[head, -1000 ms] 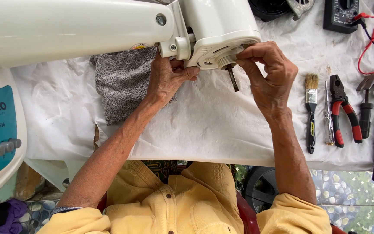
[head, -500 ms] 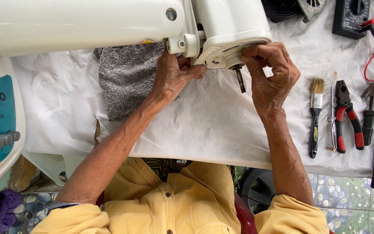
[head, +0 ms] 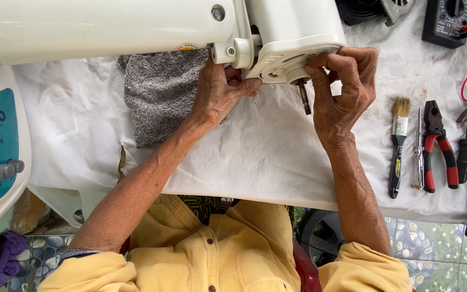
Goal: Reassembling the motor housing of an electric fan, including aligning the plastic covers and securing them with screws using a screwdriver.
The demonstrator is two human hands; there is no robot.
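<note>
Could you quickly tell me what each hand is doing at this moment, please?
Left hand: closed on the edge of the white fan motor housing.
Right hand: fingers curled on the housing's front rim beside the metal shaft.

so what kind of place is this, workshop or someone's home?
Likely an informal home repair spot, not a fitted workshop. A white plastic sheet covers the table, hand tools such as pliers and a brush lie beside a multimeter, and the floor is patterned tile.
</note>
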